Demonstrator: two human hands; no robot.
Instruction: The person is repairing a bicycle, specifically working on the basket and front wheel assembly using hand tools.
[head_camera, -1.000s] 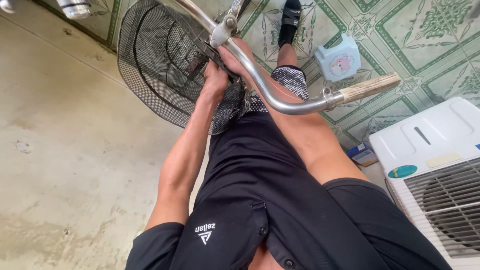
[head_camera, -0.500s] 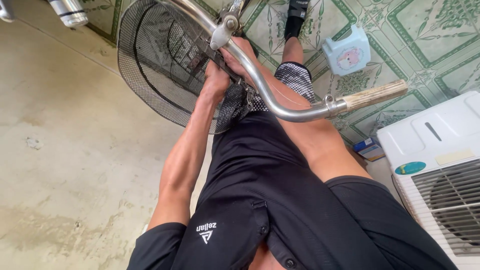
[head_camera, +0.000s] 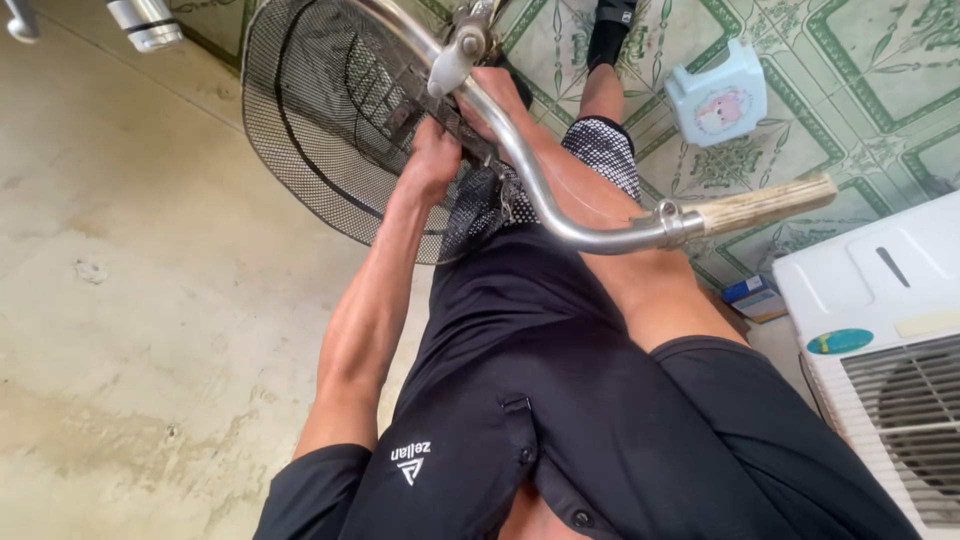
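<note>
At about 11 o'clock from the black shirt, the left hand is closed tight on a dark bracket behind the black wire bike basket. Just past it, at 12 o'clock, the right hand is mostly hidden under the shiny handlebar, so I cannot tell its grip. Fingers could get pinched or scraped if the bracket slips, and the bike might tip. Since the earlier picture, the hands have stayed put; the view only shifted a little.

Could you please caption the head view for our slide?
Both hands, left hand and right hand, work where the black mesh basket meets the bicycle handlebar.
</note>
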